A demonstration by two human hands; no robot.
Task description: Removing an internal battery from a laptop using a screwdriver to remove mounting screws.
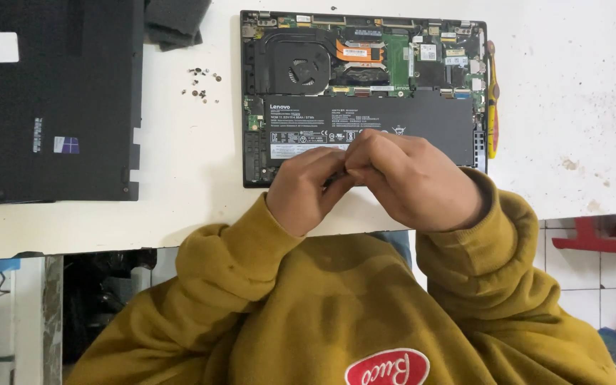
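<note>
An opened black laptop (365,78) lies bottom-up on the white table (187,185), showing its fan, copper heat pipe, green boards and a long black battery (393,114). Both my hands meet over its near edge. My left hand (301,189) and my right hand (411,178) have their fingertips pinched together on a small dark part (335,177). The fingers hide most of it, so I cannot tell what it is. Mustard-yellow sleeves cover both arms.
The removed black bottom cover (51,100) lies at the left. Several loose screws (201,82) sit between it and the laptop. A grey cloth (176,21) is at the top. A yellow-orange tool (492,100) lies along the laptop's right edge. A red object (600,239) is below the table edge.
</note>
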